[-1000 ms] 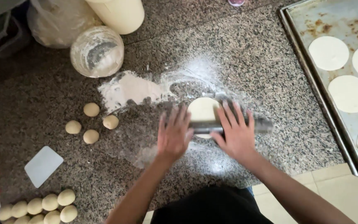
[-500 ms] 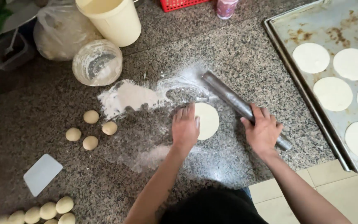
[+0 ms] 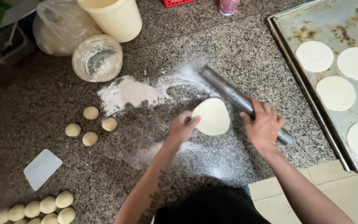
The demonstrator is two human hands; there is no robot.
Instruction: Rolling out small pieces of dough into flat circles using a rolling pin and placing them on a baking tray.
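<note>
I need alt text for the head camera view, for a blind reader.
A left hand lifts the edge of a flat dough round on a floured granite counter while the right hand grips a metal rolling pin. Right, a tray holds rolled rounds.

Kitchen or bakery, floured granite counter (image 3: pixel 249 45), dough balls (image 3: pixel 90 123), metal baking tray (image 3: pixel 286 45) of flat rounds

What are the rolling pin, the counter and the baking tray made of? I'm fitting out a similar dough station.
The rolling pin under the right hand looks like metal: dull grey with a long sheen. The counter appears to be polished speckled granite or similar stone, grey and black flecked. The baking tray seems to be bare sheet metal, matte grey with brown stains and a raised rim.
</note>
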